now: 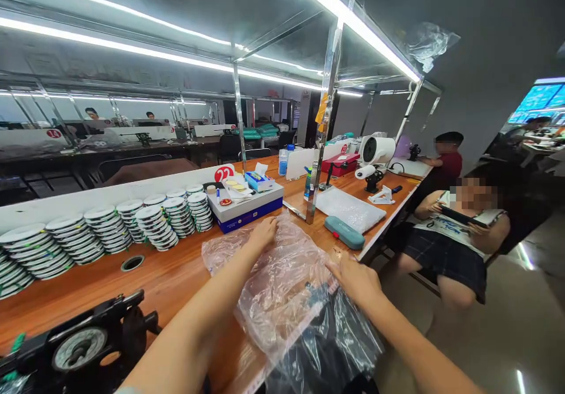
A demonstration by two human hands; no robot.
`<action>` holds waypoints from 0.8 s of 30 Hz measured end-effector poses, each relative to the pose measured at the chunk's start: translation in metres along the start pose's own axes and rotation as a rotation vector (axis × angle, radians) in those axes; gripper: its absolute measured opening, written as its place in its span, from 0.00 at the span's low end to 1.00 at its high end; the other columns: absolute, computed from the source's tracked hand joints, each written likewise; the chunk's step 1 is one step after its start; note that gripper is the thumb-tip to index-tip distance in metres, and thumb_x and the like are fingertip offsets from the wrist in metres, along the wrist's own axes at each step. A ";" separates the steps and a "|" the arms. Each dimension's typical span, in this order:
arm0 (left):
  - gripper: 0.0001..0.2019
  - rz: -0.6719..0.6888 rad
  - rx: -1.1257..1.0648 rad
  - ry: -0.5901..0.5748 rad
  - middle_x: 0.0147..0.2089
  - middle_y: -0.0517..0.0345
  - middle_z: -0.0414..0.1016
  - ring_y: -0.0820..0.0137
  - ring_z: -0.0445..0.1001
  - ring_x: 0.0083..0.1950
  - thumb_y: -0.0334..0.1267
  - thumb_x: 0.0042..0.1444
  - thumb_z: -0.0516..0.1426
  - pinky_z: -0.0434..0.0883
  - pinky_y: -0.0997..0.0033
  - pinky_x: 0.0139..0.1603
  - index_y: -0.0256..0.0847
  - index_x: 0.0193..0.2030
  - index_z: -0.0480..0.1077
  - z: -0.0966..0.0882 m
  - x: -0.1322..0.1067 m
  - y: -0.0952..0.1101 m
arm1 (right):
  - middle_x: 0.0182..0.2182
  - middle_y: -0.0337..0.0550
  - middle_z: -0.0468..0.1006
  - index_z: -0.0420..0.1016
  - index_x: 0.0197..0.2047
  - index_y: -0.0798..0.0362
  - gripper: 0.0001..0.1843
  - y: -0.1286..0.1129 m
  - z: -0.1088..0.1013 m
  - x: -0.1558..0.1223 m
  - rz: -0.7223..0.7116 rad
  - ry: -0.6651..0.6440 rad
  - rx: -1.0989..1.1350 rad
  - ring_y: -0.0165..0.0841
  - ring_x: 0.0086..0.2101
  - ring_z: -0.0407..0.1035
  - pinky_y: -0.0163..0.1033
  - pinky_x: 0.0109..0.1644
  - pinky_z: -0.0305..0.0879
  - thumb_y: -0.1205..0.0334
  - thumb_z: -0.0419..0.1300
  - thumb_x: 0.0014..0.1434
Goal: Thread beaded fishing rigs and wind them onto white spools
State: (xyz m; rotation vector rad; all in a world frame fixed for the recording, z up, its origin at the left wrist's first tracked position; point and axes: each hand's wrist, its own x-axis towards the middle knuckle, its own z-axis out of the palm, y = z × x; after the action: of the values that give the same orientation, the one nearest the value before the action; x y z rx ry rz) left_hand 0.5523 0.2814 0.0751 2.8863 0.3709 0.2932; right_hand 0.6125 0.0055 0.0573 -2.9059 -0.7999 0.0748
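Note:
A large, crumpled clear plastic bag (282, 282) with a pinkish tint lies across the wooden table and hangs over its near edge. At its far side my left hand (263, 235) is closed on the film. My right hand (356, 279) pinches the bag's right edge, with the thumb side toward the plastic. Below, more clear film (326, 335) drapes over dark cloth at the table's edge. Just beyond my right hand sits a grey-green glasses case (344, 232) with a red clasp. The bag looks flat, and I cannot make out anything inside it.
Stacks of white-topped discs (156, 226) line the left divider. A black machine (79, 341) stands near left. Ahead are a blue-and-white box (247, 208), a metal post (315, 182) and a bubble-wrap sheet (351, 208). A seated person (459, 235) holds a tablet at right.

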 end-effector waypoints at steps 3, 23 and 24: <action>0.24 0.062 -0.017 -0.079 0.73 0.49 0.59 0.62 0.56 0.74 0.44 0.68 0.50 0.52 0.56 0.73 0.42 0.68 0.62 0.022 0.033 -0.006 | 0.35 0.58 0.82 0.69 0.44 0.49 0.21 0.023 0.032 -0.028 0.119 0.001 0.069 0.55 0.38 0.78 0.50 0.39 0.68 0.40 0.49 0.67; 0.21 -0.040 0.154 -0.073 0.60 0.32 0.70 0.46 0.67 0.63 0.46 0.67 0.52 0.64 0.51 0.62 0.32 0.59 0.70 -0.022 0.049 0.042 | 0.29 0.49 0.78 0.72 0.32 0.50 0.22 0.097 0.054 0.007 0.169 0.218 0.739 0.44 0.33 0.73 0.43 0.38 0.66 0.40 0.51 0.55; 0.19 -0.072 0.169 -0.099 0.55 0.32 0.73 0.46 0.70 0.59 0.44 0.66 0.54 0.67 0.51 0.59 0.31 0.55 0.72 -0.021 0.027 0.046 | 0.32 0.51 0.79 0.73 0.34 0.51 0.21 0.100 0.048 0.010 0.177 0.244 0.705 0.45 0.35 0.73 0.45 0.41 0.66 0.42 0.52 0.56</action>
State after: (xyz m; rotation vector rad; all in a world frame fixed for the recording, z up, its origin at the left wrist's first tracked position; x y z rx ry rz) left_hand 0.5836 0.2488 0.1112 3.0283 0.5033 0.1111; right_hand 0.6684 -0.0694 -0.0036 -2.2470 -0.3669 0.0131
